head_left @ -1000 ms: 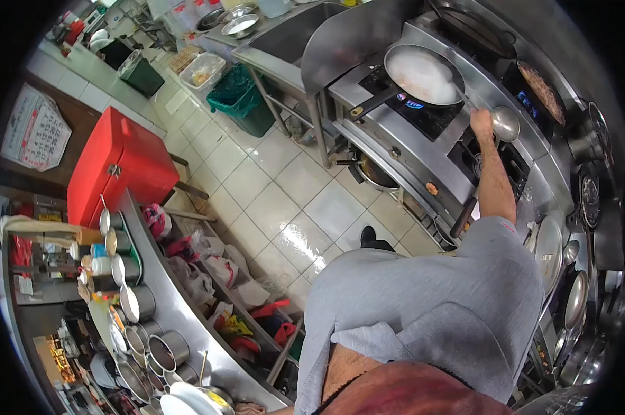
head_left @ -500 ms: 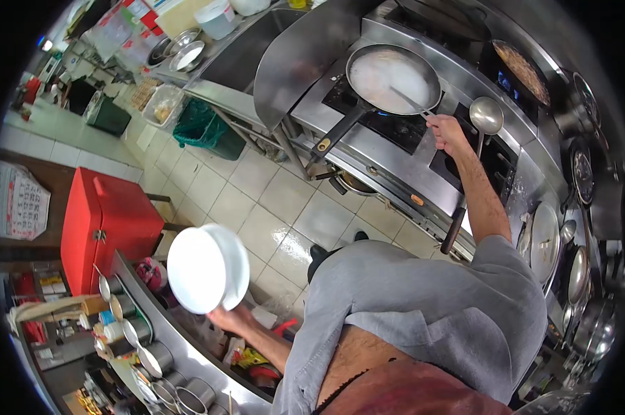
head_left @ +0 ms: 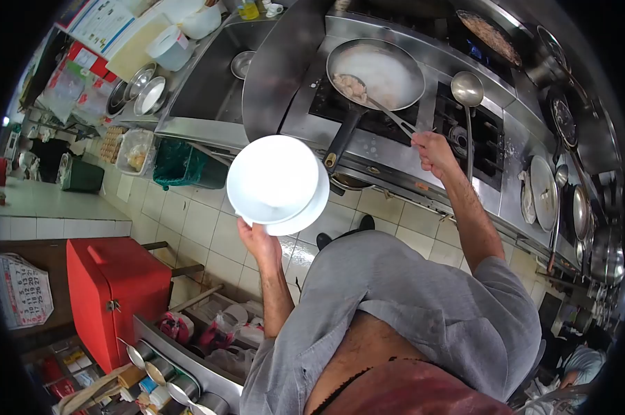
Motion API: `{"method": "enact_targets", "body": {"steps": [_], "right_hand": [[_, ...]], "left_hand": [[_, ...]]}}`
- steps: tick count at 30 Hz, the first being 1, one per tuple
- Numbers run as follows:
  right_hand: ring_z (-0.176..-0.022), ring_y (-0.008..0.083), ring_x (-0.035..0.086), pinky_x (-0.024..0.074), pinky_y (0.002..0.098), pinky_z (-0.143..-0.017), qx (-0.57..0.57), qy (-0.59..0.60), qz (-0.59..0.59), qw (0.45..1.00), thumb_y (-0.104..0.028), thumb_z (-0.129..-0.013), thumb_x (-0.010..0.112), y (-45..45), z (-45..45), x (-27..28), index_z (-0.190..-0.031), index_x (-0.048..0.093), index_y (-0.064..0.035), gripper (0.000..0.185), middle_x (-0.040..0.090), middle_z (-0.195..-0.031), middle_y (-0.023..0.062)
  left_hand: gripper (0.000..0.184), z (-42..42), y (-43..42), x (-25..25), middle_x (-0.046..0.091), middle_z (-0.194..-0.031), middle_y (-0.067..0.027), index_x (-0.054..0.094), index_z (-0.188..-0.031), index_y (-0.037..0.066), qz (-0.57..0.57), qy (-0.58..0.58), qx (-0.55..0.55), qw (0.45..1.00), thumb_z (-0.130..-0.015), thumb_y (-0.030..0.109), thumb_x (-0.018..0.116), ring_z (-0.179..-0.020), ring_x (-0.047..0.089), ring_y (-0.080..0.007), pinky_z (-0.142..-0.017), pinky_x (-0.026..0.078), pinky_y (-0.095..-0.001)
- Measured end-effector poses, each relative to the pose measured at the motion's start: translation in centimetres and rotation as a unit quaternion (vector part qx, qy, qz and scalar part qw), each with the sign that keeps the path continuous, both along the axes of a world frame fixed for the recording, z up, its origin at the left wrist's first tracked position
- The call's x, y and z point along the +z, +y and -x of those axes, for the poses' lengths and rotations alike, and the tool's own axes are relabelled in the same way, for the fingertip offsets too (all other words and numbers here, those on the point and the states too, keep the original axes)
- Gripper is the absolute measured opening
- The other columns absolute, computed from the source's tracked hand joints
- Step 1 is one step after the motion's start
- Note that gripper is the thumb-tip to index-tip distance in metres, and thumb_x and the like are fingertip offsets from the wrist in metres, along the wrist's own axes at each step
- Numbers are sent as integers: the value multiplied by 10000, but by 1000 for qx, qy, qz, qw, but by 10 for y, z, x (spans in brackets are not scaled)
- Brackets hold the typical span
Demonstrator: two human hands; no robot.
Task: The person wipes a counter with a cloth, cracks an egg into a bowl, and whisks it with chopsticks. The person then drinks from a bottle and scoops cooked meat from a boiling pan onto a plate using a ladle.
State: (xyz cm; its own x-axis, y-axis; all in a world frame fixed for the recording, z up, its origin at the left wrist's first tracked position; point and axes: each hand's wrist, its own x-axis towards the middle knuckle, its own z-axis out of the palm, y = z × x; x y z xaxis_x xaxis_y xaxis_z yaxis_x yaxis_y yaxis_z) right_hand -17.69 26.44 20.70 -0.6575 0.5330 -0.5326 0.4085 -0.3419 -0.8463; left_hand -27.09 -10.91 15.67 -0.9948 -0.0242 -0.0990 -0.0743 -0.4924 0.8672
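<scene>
My left hand [head_left: 260,242] grips a white bowl [head_left: 274,176] and a white plate [head_left: 318,206] beneath it by their near edge, over the floor in front of the stove. No food shows in the bowl. My right hand [head_left: 433,153] is closed round the handle of a metal ladle [head_left: 394,119]. Its head lies at the near left side of a frying pan [head_left: 415,66] and carries pale meat pieces [head_left: 350,86]. Cloudy whitish liquid fills the pan, which sits on the front burner. The pan's black handle [head_left: 343,138] points toward me.
Another ladle [head_left: 467,90] rests on the stove at right. A pan of browned food [head_left: 489,38] stands over a blue flame at the back. Left are a metal splash guard [head_left: 267,83], a sink [head_left: 205,90] and a green-lined bin [head_left: 181,162]. Another person [head_left: 585,363] is at lower right.
My left hand has brought the bowl and plate from the counter side toward the stove. The ladle's head, under the liquid before, now shows with meat pieces in it.
</scene>
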Motion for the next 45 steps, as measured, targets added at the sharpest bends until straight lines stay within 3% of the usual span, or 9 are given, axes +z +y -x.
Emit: {"method": "enact_targets", "body": {"steps": [11,14,19,23,28,32,34,37,45], "right_hand": [[-422,76,310,240,244,-353,52,-32,-233,970,-225,-857,550,-6,-6,6,-791,521,-22,216,367,-549,-33],[-414,65,293,237,247,-359,52,-52,-203,976,-220,-849,560,0,-4,15,-761,510,-37,209,350,-536,-50],[-402,44,259,235,242,-358,37,0,24,999,-210,-834,581,17,1,17,-714,483,-70,208,345,-541,-60],[-404,63,274,243,248,-358,42,8,10,999,-214,-842,570,10,3,21,-729,495,-62,203,355,-543,-47],[-424,92,308,265,257,-363,75,-13,-277,958,-219,-856,544,-8,-6,12,-765,524,-42,200,373,-539,-30],[-413,78,285,256,250,-369,80,2,-299,951,-215,-858,538,-9,-12,13,-764,525,-41,198,363,-533,-37],[-401,57,259,226,240,-370,19,-7,-7,1000,-219,-863,541,-6,-12,25,-773,519,-44,199,332,-519,-51],[-392,39,237,191,229,-364,-18,61,134,989,-223,-871,543,3,-15,15,-779,505,-50,199,300,-508,-66],[-378,34,220,186,223,-355,-13,107,50,993,-212,-885,529,-7,-36,62,-802,492,-43,191,285,-498,-74]], "left_hand": [[218,38,72,-17,548,-987,-105,431,-986,-7,-11,-3,-40,999,-808,2,558,-896,577,-180,-808,480,-310],[202,44,82,-21,546,-993,-111,428,-960,-1,-6,-9,-53,999,-803,-4,556,-906,572,-178,-808,478,-306],[204,52,95,-20,533,-961,-87,425,-955,-2,-4,1,-55,998,-781,-37,525,-841,541,-135,-772,453,-269],[205,57,102,-17,533,-962,-85,429,-953,-1,2,-8,-53,999,-774,-40,521,-853,539,-135,-781,449,-269],[213,68,107,-27,528,-951,-79,423,-941,7,10,8,-52,999,-770,-19,545,-854,535,-137,-784,444,-267],[219,74,112,-28,524,-949,-79,417,-934,11,13,-7,-59,998,-764,-17,552,-849,532,-136,-788,440,-264],[219,73,118,-19,522,-948,-80,414,-932,11,11,-16,-60,998,-759,-20,545,-843,532,-139,-777,444,-266],[222,83,122,-30,521,-943,-79,411,-933,12,8,2,-66,998,-757,-21,542,-842,533,-140,-759,451,-271],[230,92,139,-30,534,-971,-105,409,-946,9,5,-5,-80,997,-756,-38,529,-876,563,-187,-776,480,-315]]}}
